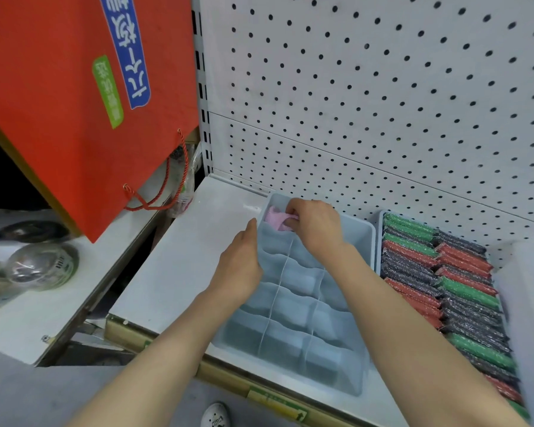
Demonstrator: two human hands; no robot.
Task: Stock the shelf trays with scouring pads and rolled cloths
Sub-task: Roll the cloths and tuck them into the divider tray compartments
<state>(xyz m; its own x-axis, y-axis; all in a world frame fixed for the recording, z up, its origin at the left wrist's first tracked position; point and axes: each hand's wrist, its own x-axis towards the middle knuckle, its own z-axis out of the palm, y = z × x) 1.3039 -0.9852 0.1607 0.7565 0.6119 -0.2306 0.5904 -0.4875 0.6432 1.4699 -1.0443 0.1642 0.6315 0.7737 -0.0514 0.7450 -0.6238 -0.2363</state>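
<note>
A pale blue divided tray (364,229) lies on the white shelf (179,266). In its far-left compartment sits a pink rolled cloth (275,219), and my right hand (315,226) pinches it from above with curled fingers. My left hand (239,266) rests against the tray's left rim, thumb up along the edge; its fingers are hidden inside. The tray's other compartments hold nothing. To the right, a second tray (381,217) is packed with red, green and grey scouring pads (438,278) standing on edge.
A white pegboard (383,103) backs the shelf. A red paper bag (74,103) with rope handles hangs over the left. Metal strainers (40,266) lie on the lower left shelf. A shoe (215,415) shows on the floor below.
</note>
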